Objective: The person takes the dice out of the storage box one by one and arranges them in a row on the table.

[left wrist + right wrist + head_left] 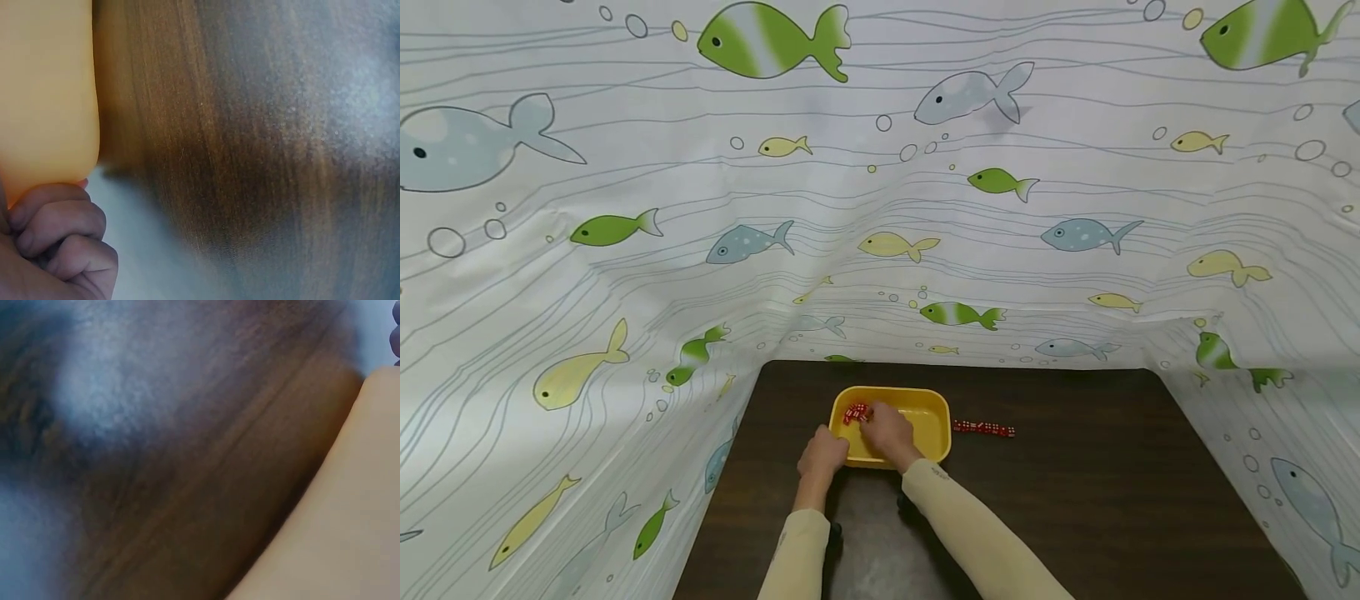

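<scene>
A shallow yellow tray [931, 421] lies on the dark table. Small red dice [855, 412] with white dots are bunched in its far left part. My left hand [823, 452] grips the tray at its near left corner; the left wrist view shows its curled fingers [65, 219] against the tray's outer wall [47, 94]. Reaching over the near rim, my right hand [889, 432] has its fingertips down among the dice, where I cannot tell whether a die is pinched. The right wrist view shows the tray's outside [350, 506] but not the right hand's fingers.
Right of the tray, a row of red dice [983, 428] stretches across the brown wood-grain table [1075, 500]. White cloth [880, 192] printed with fish hangs behind the table and along both sides. A greyish glare shows on the near tabletop between the forearms.
</scene>
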Available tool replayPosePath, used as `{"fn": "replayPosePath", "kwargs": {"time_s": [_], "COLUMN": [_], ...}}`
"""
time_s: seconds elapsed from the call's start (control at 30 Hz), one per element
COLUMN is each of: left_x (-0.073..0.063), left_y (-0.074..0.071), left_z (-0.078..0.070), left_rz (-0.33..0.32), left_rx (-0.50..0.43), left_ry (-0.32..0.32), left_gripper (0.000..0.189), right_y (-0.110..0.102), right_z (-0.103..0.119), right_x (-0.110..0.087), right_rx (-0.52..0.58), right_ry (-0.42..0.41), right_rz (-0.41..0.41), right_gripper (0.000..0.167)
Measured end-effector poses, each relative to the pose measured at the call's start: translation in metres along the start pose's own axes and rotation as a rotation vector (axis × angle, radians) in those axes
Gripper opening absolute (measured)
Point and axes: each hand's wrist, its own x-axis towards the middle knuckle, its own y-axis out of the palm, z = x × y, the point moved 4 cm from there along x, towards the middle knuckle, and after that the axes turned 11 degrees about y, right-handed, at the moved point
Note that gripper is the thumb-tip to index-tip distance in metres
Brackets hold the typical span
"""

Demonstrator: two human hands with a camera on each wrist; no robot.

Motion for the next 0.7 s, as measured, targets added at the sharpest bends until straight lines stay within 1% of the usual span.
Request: {"fn": "replayPosePath", "kwargs": {"time_s": [0.17,0.3,0.53,0.6,0.7], "left_x": [-0.001,-0.001,-0.003,-0.003,-0.006], "left_y": [0.000,-0.001,-0.001,-0.001,-0.004], "left_z": [0.001,0.002,0.002,0.003,0.003], "left_rz": [0.001,0.004,0.003,0.004,0.016], "left_rx": [-0.004,-0.006,-0.022,-0.021,-0.026], "left_ry": [0.007,0.007,0.014,0.026,0.047], "left_gripper": [0.051,0.050,0.048,0.048,0.044], "right_y": [-0.005,-0.008,-0.005,-0.004,-0.003], "right_z": [0.003,0.007,0.009,0.010,0.011], "right_x": [-0.004,-0.006,-0.005,-0.005,-0.007], "right_rx": [-0.036,-0.042,-0.095,-0.089,-0.079], "right_ry": [0.003,-0.003,-0.016,-0.011,-0.020], "right_rz": [0.030,0.061,0.042,0.042,0.054], "right_gripper": [0.020,0.021,0.024,0.026,0.025]}}
